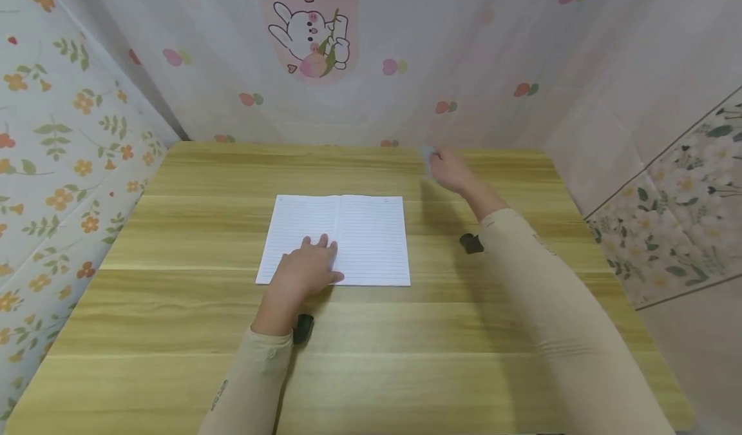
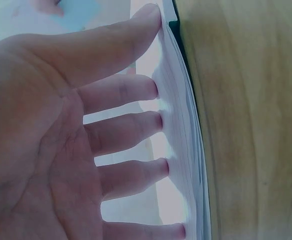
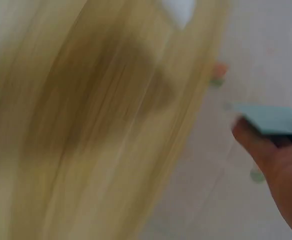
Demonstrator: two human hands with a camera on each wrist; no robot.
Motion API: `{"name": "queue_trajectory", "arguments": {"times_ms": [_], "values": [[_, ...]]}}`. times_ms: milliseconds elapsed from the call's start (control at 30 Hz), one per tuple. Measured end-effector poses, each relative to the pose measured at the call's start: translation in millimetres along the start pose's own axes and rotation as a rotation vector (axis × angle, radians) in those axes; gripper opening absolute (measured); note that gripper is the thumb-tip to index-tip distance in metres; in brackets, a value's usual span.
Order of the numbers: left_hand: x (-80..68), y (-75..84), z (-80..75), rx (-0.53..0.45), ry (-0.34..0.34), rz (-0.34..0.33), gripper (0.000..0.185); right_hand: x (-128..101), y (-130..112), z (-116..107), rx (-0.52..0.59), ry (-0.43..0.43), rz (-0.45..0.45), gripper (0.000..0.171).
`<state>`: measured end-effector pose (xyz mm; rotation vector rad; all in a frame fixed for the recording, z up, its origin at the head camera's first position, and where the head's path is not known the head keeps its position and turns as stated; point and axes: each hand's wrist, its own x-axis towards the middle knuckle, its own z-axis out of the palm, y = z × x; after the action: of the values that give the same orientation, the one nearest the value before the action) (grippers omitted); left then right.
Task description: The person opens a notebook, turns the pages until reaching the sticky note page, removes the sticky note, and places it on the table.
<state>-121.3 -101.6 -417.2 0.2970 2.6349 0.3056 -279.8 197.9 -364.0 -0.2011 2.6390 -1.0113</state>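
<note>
A lined notebook lies spread out on the wooden table, its ruled pages blank apart from small print at the top. My left hand rests on the lower part of its left page, thumb near the centre fold. In the left wrist view, the fingertips of that hand touch the paper, fingers spread and nearly straight. Over the table's far side, right of the notebook, my right hand is raised. It grips a flat light-blue piece between thumb and fingers; its exact kind I cannot tell, as it is small and blurred.
The wooden table ends at a white curtain with a rabbit print. A flowered cloth hangs on the left, and a patterned panel borders the right. Small black devices sit at both wrists.
</note>
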Motion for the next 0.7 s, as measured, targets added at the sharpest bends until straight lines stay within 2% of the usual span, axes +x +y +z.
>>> {"name": "queue_trajectory", "arguments": {"times_ms": [133,267,333,433,567,700], "values": [[-1.1,1.7,-1.2,-0.003,-0.010,-0.007,0.073,0.0,28.7,-19.6,-0.455,0.004,-0.055,0.051],[-2.7,1.4,-2.3,-0.009,-0.016,-0.010,0.073,-0.6,50.2,-23.4,-0.717,-0.042,-0.083,0.045],[-3.4,0.3,-2.2,-0.012,-0.017,-0.008,0.073,2.1,60.1,-23.2,-0.778,-0.037,-0.124,0.043],[-3.5,-0.8,-1.5,-0.013,-0.016,0.001,0.073,5.6,72.7,-22.6,-0.799,-0.035,-0.143,0.038],[-2.6,-1.0,-1.3,-0.006,-0.006,0.009,0.073,8.0,85.4,-19.2,-0.727,-0.102,-0.042,0.038],[-1.8,-1.2,-1.4,0.003,-0.003,0.010,0.073,11.1,91.1,-13.5,-0.701,-0.176,-0.004,0.044]]}}
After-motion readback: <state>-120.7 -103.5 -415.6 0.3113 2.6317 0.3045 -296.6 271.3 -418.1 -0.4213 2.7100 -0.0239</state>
